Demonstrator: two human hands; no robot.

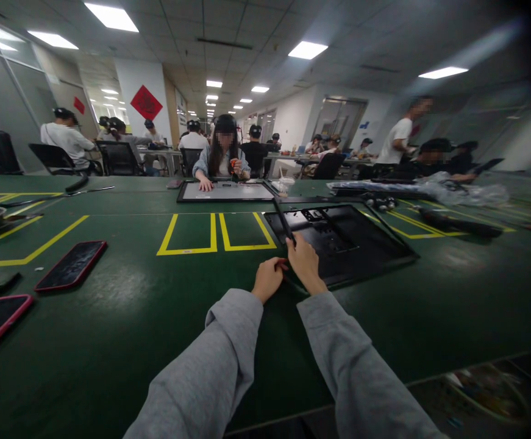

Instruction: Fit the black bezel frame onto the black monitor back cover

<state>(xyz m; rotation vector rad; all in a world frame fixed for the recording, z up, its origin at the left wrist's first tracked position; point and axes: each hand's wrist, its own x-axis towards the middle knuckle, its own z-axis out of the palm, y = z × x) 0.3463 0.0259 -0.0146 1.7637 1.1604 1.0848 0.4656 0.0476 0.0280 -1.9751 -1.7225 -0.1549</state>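
Note:
My right hand (pixel 306 263) is closed around one side of a thin black bezel frame (pixel 284 218), which is tilted up off the table. Just left of it, my left hand (pixel 269 278) has its fingers curled in at the near corner of the same frame; the fingertips are partly hidden. Under and beyond the frame lies a black monitor back cover (pixel 338 244), its inner side up, with small metal fittings near its far edge.
Yellow tape outlines (pixel 187 250) mark the green table (pixel 155 341). Two phones, one a red-edged phone (pixel 71 266), lie at left. Across the table a person rests a hand on a grey display panel (pixel 233 191). Plastic wrap (pixel 457 190) and a black power screwdriver (pixel 459 223) lie at right.

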